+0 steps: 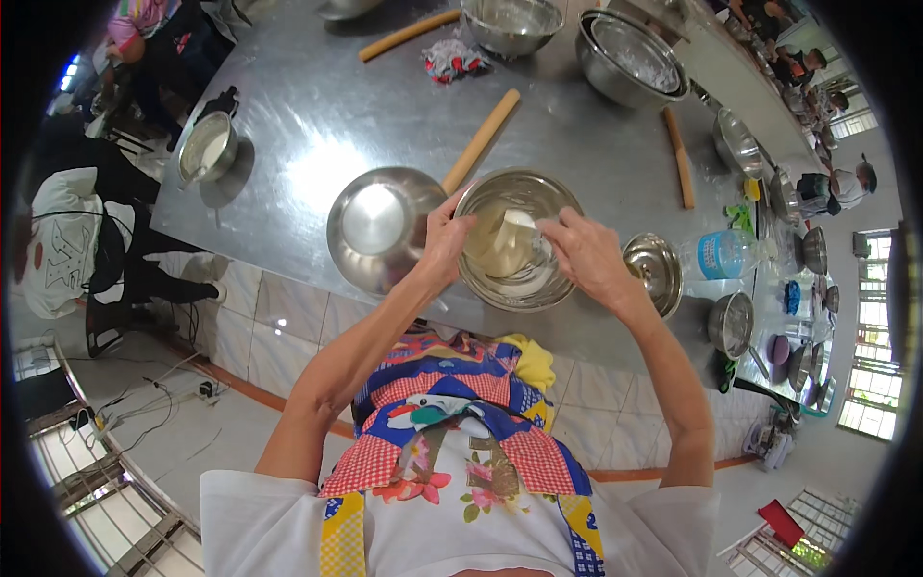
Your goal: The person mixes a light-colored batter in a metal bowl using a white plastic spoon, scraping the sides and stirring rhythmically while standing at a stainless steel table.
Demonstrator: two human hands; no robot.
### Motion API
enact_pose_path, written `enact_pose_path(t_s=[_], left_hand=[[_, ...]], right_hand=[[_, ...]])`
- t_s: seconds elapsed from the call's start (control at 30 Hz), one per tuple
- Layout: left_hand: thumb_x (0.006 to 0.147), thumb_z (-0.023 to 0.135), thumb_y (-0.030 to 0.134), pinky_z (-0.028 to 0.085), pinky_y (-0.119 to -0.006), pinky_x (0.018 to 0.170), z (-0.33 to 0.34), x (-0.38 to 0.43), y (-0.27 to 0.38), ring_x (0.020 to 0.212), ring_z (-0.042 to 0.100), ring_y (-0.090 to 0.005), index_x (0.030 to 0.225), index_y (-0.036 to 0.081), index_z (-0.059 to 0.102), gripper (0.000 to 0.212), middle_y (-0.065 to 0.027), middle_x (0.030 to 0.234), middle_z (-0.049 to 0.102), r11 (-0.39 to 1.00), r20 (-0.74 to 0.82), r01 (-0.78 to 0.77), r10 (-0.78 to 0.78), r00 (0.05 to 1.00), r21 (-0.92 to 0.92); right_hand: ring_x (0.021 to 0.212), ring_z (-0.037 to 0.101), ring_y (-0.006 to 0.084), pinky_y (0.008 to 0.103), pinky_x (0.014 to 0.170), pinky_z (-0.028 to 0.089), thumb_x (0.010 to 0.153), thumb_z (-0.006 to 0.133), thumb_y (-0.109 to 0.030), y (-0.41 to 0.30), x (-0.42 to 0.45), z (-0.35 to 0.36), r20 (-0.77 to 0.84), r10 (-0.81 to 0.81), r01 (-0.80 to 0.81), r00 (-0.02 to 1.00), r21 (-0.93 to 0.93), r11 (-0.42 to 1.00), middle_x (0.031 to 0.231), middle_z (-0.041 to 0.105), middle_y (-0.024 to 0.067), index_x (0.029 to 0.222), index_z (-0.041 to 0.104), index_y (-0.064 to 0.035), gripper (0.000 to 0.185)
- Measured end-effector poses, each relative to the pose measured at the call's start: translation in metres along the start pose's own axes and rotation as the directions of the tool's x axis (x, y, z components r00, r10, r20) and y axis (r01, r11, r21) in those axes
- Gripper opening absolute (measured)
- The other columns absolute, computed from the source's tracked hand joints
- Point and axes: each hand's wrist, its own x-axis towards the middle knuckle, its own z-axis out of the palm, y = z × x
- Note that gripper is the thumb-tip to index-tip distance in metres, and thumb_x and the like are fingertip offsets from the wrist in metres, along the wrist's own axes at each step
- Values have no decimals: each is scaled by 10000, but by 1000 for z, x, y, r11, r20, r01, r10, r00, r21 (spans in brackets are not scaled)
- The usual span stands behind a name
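My left hand (pixel 448 234) grips the left rim of a steel mixing bowl (pixel 518 299), which is tilted near the table's edge. Inside the bowl lies a pale, thick batter (pixel 490 249). With its fingers closed, my right hand (pixel 580 249) holds a white spatula (pixel 518 221) whose blade is in the batter. Just left of my left hand is a wide, shiny steel bowl (pixel 375 223) that holds nothing visible. A wooden rolling pin (pixel 483 137) lies behind the two bowls. A small steel bowl (pixel 660 267) stands right of my right hand.
On the steel table (pixel 288 238) are a bowl with white contents (pixel 216 151) at left, a crumpled cloth (pixel 453 61) and stacked bowls (pixel 620 79) at the back. A plastic bottle (pixel 717 254) lies at right, near a steel pan (pixel 732 324). Other people are farther off.
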Motion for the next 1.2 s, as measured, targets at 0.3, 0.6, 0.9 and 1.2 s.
enact_pose_path(t_s=[0.3,0.6,0.9,1.2], left_hand=[[792,363,-115,472,-313,908,49,-3,143,1068,563,-181,1301,42,491,548,-108,1202,570,957,178,-275,256,950,90],[817,390,-111,480,-307,911,48,-7,167,1068,563,-185,1303,26,478,513,-112,1216,556,935,160,-354,345,925,32],[810,371,-90,505,-308,857,40,-16,149,1020,585,-175,1277,27,511,501,-112,1155,595,963,216,-263,245,945,56],[875,411,-43,529,-298,847,43,-22,151,990,607,-175,1293,14,477,427,-120,1160,585,973,269,-170,125,955,153]], right_hand=[[788,593,226,352,559,525,702,593,-20,-4,68,-99,-227,-286,180,931,-396,900,832,512,78,991,595,-63,293],[713,633,332,440,615,516,773,549,-44,-18,72,-71,-195,-71,30,978,-206,978,845,576,146,956,617,-63,196],[760,607,376,462,674,476,840,513,-143,-2,96,-67,-270,46,-11,962,129,992,795,620,190,893,639,-25,181],[764,611,294,399,663,481,786,593,-135,-27,72,-60,39,-181,158,983,332,930,798,600,126,921,682,-141,162]])
